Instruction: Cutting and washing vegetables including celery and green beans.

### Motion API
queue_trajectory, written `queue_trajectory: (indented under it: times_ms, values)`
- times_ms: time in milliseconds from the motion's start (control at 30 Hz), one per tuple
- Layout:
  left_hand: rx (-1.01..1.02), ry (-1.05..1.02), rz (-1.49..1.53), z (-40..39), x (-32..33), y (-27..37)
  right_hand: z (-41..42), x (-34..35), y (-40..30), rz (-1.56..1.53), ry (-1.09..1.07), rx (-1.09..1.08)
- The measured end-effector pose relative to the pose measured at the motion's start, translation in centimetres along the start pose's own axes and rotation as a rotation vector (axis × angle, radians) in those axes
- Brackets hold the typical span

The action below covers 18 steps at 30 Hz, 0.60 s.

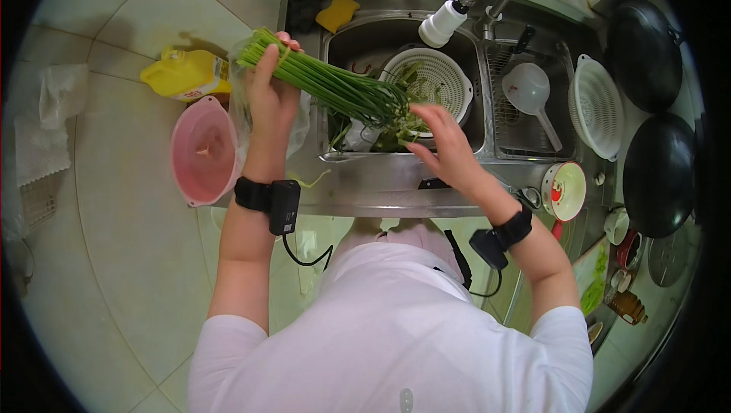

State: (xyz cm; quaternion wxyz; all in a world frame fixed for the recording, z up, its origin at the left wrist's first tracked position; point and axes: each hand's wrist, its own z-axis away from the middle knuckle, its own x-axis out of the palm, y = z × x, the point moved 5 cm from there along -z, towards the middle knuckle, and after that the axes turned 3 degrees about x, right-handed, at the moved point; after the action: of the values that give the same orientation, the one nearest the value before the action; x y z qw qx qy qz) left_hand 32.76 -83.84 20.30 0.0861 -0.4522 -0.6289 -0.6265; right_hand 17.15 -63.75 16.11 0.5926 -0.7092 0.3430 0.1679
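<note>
My left hand (274, 79) grips a thick bundle of flowering chives (337, 82) near its cut ends. A tie circles the stalks beside my fingers. The bundle slants over the left sink basin (354, 42), its budded tips pointing right. At those tips is my right hand (442, 139), thumb and fingers apart; whether the fingertips touch the buds I cannot tell. Below the tips, a white plastic colander (451, 64) stands in the basin with green scraps inside. Loose greens lie in the basin's front left, partly hidden. A clear plastic bag (300, 127) hangs behind my left wrist.
A faucet (442, 25) overhangs the basin. A yellow sponge (338, 13) sits behind it. Left are a yellow jug (185, 75) and a pink basin (203, 153). The right basin holds a white ladle (526, 90) and a knife (524, 40). Another knife (433, 183) lies on the front ledge.
</note>
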Motion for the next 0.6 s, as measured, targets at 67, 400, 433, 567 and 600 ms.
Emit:
queue_trajectory:
  times_ms: [67, 400, 433, 567, 600]
  values:
    - [0.013, -0.087, -0.012, 0.4, 2.0, 0.1, -3.9, -0.9, -2.5, -0.115, 0.053, -0.085]
    - [0.068, -0.395, -0.207, 1.5, 7.7, 3.3, -10.2, 2.5, -7.9, -0.534, -0.190, -0.004]
    - [0.107, -0.358, -0.254, 1.4, 7.8, 3.8, -10.2, 2.6, -8.0, -0.565, -0.138, -0.005]
    - [0.120, -0.384, -0.448, 2.0, 5.3, 2.7, -11.1, 3.4, -8.2, -0.604, -0.053, 0.006]
    - [0.081, -0.366, -0.487, 2.3, 5.0, 2.1, -11.2, 3.5, -8.3, -0.565, -0.015, -0.014]
